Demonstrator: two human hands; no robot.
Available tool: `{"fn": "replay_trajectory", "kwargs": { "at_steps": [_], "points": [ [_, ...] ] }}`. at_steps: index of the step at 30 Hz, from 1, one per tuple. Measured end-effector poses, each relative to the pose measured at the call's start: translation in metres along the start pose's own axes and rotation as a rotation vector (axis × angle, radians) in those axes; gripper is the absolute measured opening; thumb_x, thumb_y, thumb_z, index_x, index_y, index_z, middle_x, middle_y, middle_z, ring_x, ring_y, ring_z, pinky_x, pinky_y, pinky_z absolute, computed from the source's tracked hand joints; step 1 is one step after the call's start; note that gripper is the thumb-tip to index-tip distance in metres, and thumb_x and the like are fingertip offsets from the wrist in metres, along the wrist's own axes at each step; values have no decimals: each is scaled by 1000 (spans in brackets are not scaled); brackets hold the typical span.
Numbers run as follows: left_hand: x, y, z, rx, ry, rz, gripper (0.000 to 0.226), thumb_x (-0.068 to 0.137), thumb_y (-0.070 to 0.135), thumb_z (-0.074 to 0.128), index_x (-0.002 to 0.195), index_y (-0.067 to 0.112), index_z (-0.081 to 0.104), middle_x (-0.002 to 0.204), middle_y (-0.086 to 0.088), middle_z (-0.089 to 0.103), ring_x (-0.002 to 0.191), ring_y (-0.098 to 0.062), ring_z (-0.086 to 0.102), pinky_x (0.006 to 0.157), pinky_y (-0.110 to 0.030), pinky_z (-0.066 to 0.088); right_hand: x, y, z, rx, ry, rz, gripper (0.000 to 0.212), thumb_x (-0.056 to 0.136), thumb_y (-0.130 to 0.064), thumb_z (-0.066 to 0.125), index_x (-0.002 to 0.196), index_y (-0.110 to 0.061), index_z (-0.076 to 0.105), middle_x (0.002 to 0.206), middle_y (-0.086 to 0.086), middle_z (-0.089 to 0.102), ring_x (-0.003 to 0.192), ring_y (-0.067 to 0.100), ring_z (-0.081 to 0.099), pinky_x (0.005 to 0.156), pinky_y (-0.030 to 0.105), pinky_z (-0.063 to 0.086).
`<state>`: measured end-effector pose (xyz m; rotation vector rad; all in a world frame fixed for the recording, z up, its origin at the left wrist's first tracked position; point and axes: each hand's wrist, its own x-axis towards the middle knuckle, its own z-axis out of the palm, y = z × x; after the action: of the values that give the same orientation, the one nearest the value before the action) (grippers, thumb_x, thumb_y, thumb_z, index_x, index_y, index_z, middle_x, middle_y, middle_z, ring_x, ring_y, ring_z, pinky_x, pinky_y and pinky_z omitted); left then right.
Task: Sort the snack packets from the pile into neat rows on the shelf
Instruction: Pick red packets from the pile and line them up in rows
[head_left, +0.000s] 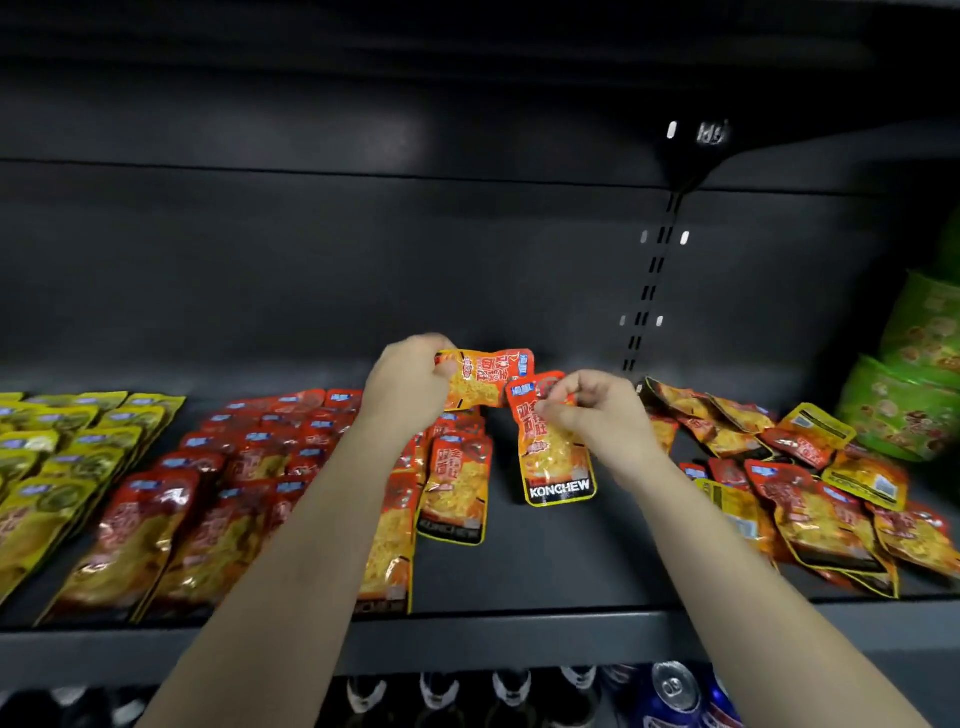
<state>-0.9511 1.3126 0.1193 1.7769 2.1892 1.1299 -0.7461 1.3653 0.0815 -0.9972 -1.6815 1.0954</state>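
- Step in hand, as I judge it: two orange-red packets are held above the shelf (545, 571) at mid-frame, neither yet laid in a row
- The left hand (410, 389) is curled round one end of the sideways packet (485, 379), which it holds level just above centre of the frame
- The right hand (597, 410) pinches the top edge of the hanging packet (556, 462) between thumb and fingertips; this one hangs upright with its KONCHEW label at the bottom, and whether its lower edge touches the shelf I cannot tell
- The two packets overlap slightly at their near corners, between the two hands
- The red rows (234, 467) fill the left-centre of the frame; their rightmost column ends at the front packet (454, 488), just left of and below the hanging packet
- The pile (779, 483) lies jumbled at the right of the frame, beside the right forearm, with many packets left to sort
- Next move, in my judgement: turn the sideways packet upright, label forward, then set each packet down in the bare strip right of the last column, overlapped like its neighbours
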Motion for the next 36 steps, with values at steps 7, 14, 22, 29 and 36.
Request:
{"fn": "replay_trajectory", "kwargs": {
  "at_steps": [7, 14, 22, 29, 36],
  "points": [
    [-9, -22, -20, 35, 39, -8, 18, 99, 21, 50, 112, 19, 62, 103, -4, 65, 96, -22, 61, 81, -38, 53, -17, -13, 40, 74, -299, 148, 44, 78, -3, 76, 111, -16, 50, 95, 13, 72, 79, 23, 71, 62, 38, 57],
    [-14, -30, -26, 25, 23, 7, 15, 99, 22, 49, 109, 21, 61, 99, -2, 65, 89, -19, 62, 75, -39, 56, -29, -11, 59, -85, -444, 202, 36, 83, -3, 70, 115, -13, 57, 90, 2, 70, 74, 10, 68, 58, 27, 54],
    [-18, -33, -24, 8, 16, 27, 17, 99, 22, 50, 110, 19, 62, 101, -2, 65, 91, -19, 62, 75, -35, 53, -32, -7, 69, -292, -420, 152, 33, 70, -7, 83, 93, -19, 62, 97, -3, 70, 91, 15, 69, 88, 39, 55],
    [-18, -36, -23, 4, 21, 19, 17, 99, 22, 51, 112, 19, 61, 105, -2, 65, 96, -18, 61, 74, -31, 50, -33, -11, 74, -443, -402, 92, 34, 70, -14, 84, 92, -24, 61, 102, -5, 69, 94, 11, 67, 88, 34, 54],
    [-16, -36, -25, 5, 24, 23, 17, 99, 22, 50, 112, 20, 62, 103, -1, 65, 92, -17, 61, 74, -33, 53, -27, -13, 74, -503, -355, 72, 37, 68, -18, 85, 93, -26, 61, 101, -6, 69, 93, 12, 66, 86, 35, 54]
  ]
}}
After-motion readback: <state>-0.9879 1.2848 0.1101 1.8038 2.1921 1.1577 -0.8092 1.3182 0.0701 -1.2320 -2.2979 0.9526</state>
